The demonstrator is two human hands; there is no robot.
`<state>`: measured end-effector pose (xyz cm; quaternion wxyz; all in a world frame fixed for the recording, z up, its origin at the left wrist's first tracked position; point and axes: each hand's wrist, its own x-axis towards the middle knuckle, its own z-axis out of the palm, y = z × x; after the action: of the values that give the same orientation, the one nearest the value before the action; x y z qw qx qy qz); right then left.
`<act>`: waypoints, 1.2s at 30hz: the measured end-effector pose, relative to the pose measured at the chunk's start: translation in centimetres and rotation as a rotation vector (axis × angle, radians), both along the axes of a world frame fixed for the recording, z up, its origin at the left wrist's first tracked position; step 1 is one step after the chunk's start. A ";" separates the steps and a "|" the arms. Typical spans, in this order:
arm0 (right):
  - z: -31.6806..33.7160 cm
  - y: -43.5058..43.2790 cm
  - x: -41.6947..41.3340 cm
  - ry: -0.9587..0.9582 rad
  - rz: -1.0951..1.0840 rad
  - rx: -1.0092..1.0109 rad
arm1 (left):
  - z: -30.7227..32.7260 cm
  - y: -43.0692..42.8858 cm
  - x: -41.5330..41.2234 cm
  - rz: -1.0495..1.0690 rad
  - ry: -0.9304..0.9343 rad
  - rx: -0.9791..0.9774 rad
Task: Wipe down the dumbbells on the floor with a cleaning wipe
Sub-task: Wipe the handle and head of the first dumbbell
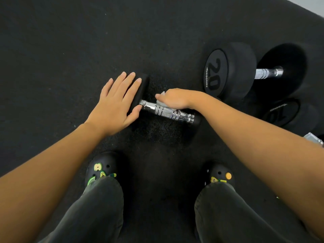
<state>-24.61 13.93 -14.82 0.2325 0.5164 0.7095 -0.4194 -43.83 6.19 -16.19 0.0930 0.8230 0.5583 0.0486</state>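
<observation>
Wipe on the handle; the stroke runs along the bar, left-up to right-down.

The near dumbbell lies on the floor in front of the feet, its chrome handle running from upper left to lower right. The right hand sits directly over the handle's middle, fingers curled closed on a white cleaning wipe pressed to the bar. The left hand lies flat and open, holding nothing, palm steadying the left head. Judged: the right hand is the working one, and uncleaned bar lies to either side of it. The 20 dumbbell stands well apart to the right, another below it.
</observation>
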 end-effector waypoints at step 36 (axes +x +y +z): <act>3.1 -1.3 3.5 0.128 -0.125 0.119 | 0.8 0.1 1.6 0.070 0.025 -0.023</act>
<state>-21.15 12.63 -11.72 0.1293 0.5448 0.7128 -0.4224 -42.24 6.34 -15.36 0.0937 0.8022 0.5886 0.0352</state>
